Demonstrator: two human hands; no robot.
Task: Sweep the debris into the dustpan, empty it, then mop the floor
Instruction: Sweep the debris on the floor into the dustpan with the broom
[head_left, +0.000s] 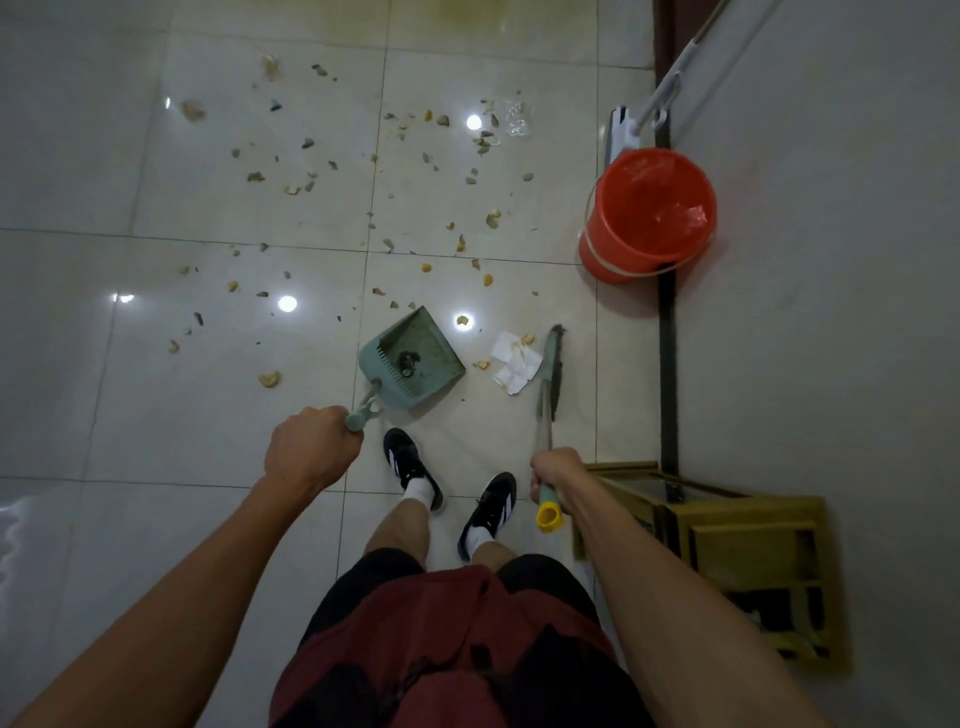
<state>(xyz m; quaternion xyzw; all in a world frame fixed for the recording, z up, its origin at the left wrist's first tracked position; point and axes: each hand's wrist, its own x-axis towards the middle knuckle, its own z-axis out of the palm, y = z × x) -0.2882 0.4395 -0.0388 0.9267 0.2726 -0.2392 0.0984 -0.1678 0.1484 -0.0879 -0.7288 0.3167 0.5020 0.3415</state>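
Left hand (311, 449) grips the dustpan (413, 358) handle; pan sits on the floor (156, 415) just ahead of the feet, mouth facing fwd-right, w/ a small dark clump already inside. Right hand (553, 475) is curled round the broom (551, 374) stick, bristles down right of the pan, long axis running roughly away from the body. Crumpled paper (516, 366) lies btwn broom head and pan mouth, so right hand is nearer: prob a short leftward stroke. Most debris (395, 171) is scattered farther ahead. Red bucket (647, 213) and mop (670, 83) stand by the right wall.
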